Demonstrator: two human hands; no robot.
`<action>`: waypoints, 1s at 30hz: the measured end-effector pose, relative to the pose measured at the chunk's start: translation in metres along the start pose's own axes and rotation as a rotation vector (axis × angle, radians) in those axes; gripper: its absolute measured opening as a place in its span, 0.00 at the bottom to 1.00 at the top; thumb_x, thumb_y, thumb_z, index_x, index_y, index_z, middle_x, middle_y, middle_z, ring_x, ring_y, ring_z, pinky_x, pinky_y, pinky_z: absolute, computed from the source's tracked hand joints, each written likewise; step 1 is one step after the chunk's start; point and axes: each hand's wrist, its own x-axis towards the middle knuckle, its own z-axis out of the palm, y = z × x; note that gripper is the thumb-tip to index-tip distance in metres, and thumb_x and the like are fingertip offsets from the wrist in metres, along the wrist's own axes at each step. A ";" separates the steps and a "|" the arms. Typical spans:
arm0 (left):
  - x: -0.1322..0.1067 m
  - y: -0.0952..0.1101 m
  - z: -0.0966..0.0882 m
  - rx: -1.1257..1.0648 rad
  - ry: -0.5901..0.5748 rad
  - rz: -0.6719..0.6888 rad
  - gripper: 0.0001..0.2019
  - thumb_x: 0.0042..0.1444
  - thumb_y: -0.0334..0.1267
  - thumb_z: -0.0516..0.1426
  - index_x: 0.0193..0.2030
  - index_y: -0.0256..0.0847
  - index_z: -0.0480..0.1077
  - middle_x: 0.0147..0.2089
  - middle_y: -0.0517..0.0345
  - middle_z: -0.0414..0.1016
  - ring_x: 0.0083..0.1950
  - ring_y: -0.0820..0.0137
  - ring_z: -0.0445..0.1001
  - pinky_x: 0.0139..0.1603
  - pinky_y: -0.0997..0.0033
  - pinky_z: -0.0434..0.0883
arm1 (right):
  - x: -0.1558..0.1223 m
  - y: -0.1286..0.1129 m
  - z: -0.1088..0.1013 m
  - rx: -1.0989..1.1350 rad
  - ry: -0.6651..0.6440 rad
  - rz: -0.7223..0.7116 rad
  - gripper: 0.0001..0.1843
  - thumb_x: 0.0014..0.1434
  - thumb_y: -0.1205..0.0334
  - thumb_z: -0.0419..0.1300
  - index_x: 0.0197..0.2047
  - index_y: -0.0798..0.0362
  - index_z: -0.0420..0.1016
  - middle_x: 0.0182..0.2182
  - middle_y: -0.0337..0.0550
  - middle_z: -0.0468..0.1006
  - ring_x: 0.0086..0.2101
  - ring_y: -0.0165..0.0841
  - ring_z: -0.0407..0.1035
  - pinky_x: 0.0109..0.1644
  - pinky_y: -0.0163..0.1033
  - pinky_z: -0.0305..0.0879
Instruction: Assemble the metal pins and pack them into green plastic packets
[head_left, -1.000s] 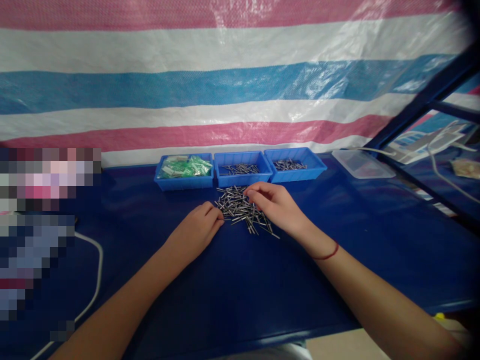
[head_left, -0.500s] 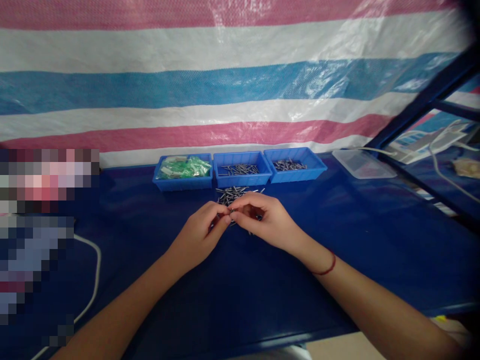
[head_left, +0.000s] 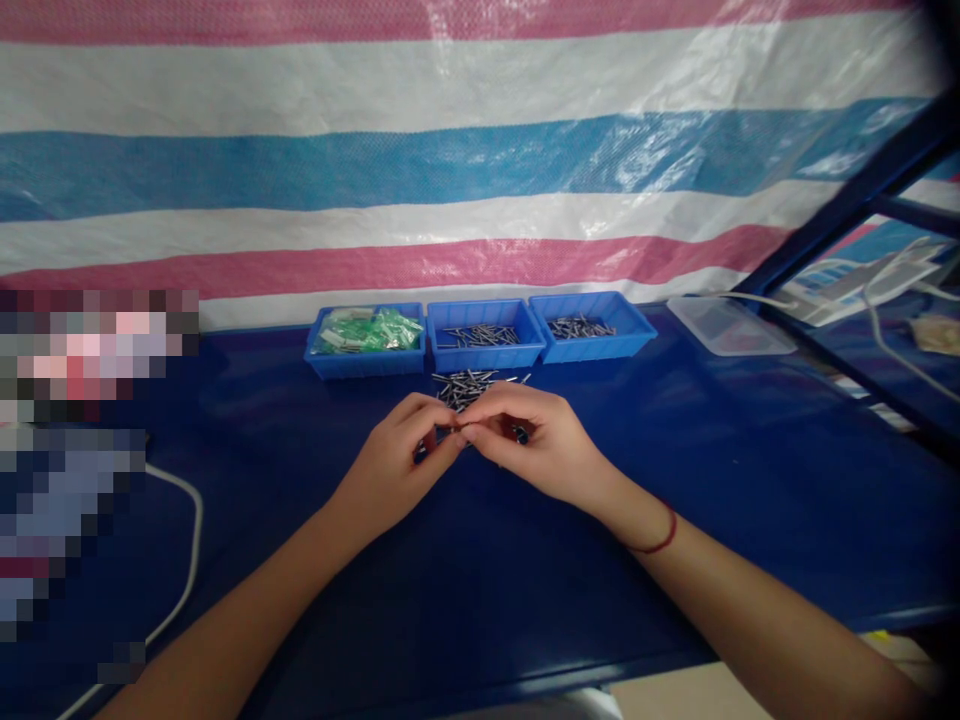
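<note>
My left hand (head_left: 409, 445) and my right hand (head_left: 536, 440) meet fingertip to fingertip over the table. Both are closed in a pinch, thumb against forefinger. Whatever lies between the fingertips is hidden or too small to name. Just behind and under the fingers is a loose pile of thin metal pins (head_left: 465, 385), partly covered by my hands. Beyond the pile stand a middle blue bin (head_left: 487, 357) and a right blue bin (head_left: 600, 347), each with similar metal pins inside.
A left blue bin (head_left: 367, 367) holds green and clear plastic packets (head_left: 367, 330). A clear plastic lid (head_left: 731, 327) lies at the back right, near a dark metal frame (head_left: 840, 220). A white cable (head_left: 196, 530) runs along the left, and a striped sheet (head_left: 450, 170) hangs behind.
My fingertips have drawn slightly closer together, and the small bit visible between them before is now hidden. The bins and the pile stay in place; the view has shifted a little.
</note>
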 end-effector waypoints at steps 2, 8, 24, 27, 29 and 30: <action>0.000 -0.002 0.000 0.007 0.023 -0.010 0.05 0.60 0.38 0.56 0.38 0.40 0.71 0.40 0.58 0.69 0.30 0.77 0.68 0.32 0.75 0.68 | -0.001 0.002 0.000 -0.054 0.000 -0.046 0.05 0.57 0.66 0.60 0.38 0.51 0.77 0.27 0.38 0.73 0.25 0.27 0.63 0.28 0.35 0.62; 0.000 -0.008 0.003 0.034 0.093 -0.042 0.03 0.59 0.36 0.57 0.38 0.41 0.70 0.39 0.59 0.69 0.31 0.76 0.68 0.32 0.76 0.68 | -0.002 0.007 0.003 -0.243 0.049 -0.122 0.06 0.58 0.69 0.57 0.37 0.52 0.75 0.30 0.41 0.75 0.28 0.28 0.66 0.31 0.35 0.64; -0.001 -0.012 -0.008 0.313 -0.053 -0.023 0.13 0.61 0.44 0.55 0.49 0.40 0.67 0.46 0.54 0.70 0.46 0.64 0.70 0.49 0.63 0.68 | 0.010 0.024 -0.011 0.083 0.328 0.275 0.07 0.57 0.59 0.59 0.32 0.54 0.73 0.23 0.36 0.70 0.21 0.24 0.60 0.25 0.32 0.57; -0.001 -0.016 -0.010 0.454 -0.126 0.017 0.10 0.62 0.42 0.53 0.44 0.40 0.70 0.46 0.53 0.71 0.47 0.63 0.70 0.50 0.61 0.67 | 0.018 0.036 -0.031 0.315 0.622 0.427 0.08 0.53 0.59 0.62 0.30 0.54 0.73 0.19 0.33 0.66 0.18 0.22 0.57 0.20 0.31 0.53; -0.001 -0.017 -0.011 0.518 -0.166 0.021 0.09 0.62 0.42 0.53 0.41 0.40 0.71 0.45 0.53 0.71 0.44 0.63 0.70 0.48 0.61 0.68 | 0.023 0.042 -0.046 0.451 0.749 0.510 0.08 0.50 0.59 0.63 0.31 0.54 0.73 0.22 0.33 0.69 0.17 0.21 0.57 0.19 0.30 0.53; -0.002 -0.017 -0.011 0.543 -0.180 0.020 0.09 0.61 0.42 0.53 0.40 0.39 0.71 0.44 0.53 0.72 0.43 0.63 0.70 0.47 0.61 0.68 | 0.024 0.044 -0.051 0.503 0.788 0.553 0.09 0.48 0.59 0.64 0.31 0.54 0.73 0.23 0.34 0.70 0.17 0.21 0.58 0.19 0.29 0.55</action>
